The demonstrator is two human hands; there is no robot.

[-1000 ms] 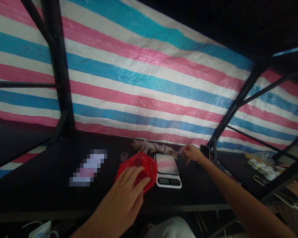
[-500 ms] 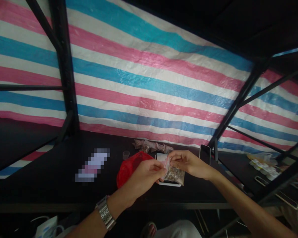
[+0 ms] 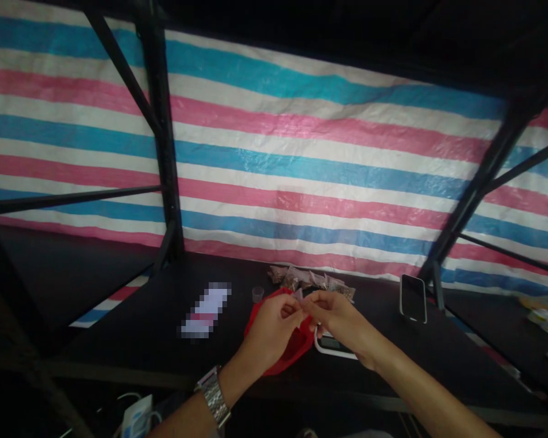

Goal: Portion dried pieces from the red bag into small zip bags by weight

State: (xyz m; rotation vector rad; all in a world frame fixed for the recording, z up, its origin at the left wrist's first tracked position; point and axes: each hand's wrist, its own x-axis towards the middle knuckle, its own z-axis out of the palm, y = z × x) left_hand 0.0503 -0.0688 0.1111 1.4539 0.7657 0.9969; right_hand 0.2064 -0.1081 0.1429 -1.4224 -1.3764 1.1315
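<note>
My left hand, with a metal-band watch on its wrist, is closed in a pinch above the red plastic bag. Fingertips of my right hand meet it, also pinched. A small pinkish edge of a clear plastic bag shows between them; the rest is hidden by my fingers. Under my right hand lies a white digital scale, partly covered. Just beyond the hands, several small filled clear bags lie in a row, the rightmost one close behind my right hand.
A small clear cup stands left of the red bag. Further left lies a pixelated, blurred-out item. A phone rests at the right on the black table. Black metal posts frame a striped tarpaulin behind.
The view has shifted, so the table appears further right. The filled bag that hung from my fingers over the scale no longer shows there. The scale's display is now partly uncovered.
</note>
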